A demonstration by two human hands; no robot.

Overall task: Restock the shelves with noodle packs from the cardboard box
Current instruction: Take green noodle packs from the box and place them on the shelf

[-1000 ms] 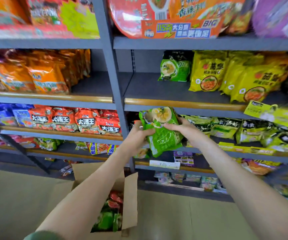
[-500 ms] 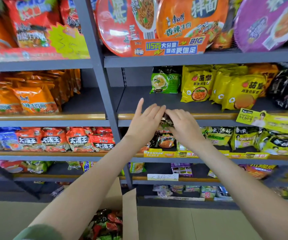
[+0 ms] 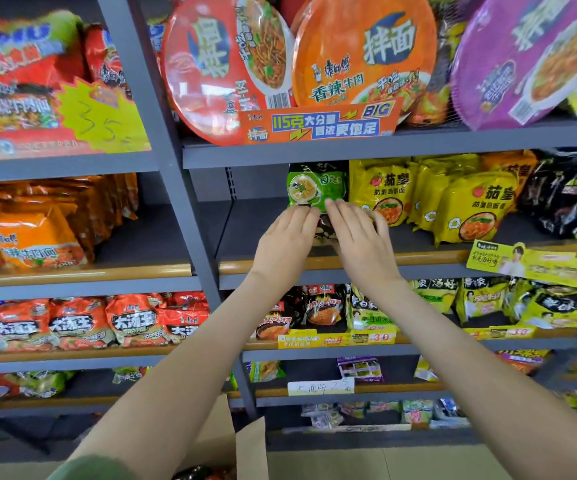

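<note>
From the head camera, both arms reach up and forward to the second shelf (image 3: pixel 366 263) of the right-hand bay. The left hand (image 3: pixel 285 242) and the right hand (image 3: pixel 361 240) lie side by side, backs toward the camera, fingers flat and stretched out. Between and under them is a noodle pack (image 3: pixel 323 230), of which only a dark, crumpled patch shows in the gap. Neither hand is curled around it. They look to be pressing or steadying it with spread fingers, though their palms are hidden, so I cannot tell how much real hold there is.

What matters next is depth. The pack sits near the shelf's front edge, just behind the wooden lip, and directly beyond the fingertips stands a green pack (image 3: pixel 316 187), upright, face forward, toward the back of the shelf. Both hands are about equally near it, one at each lower corner. My guess is that the pack wants to go straight back and upright in front of the green one. The yellow packs (image 3: pixel 453 202) crowd in just to the right, touching or nearly so, while the shelf to the left, toward the grey upright post (image 3: pixel 162 161), lies bare.

At the bottom edge of the view, a flap of the cardboard box (image 3: pixel 242 452) stands open. Inside, only a dark and red sliver of wrappers (image 3: pixel 207 474) shows, so more packs seem to remain.
</note>
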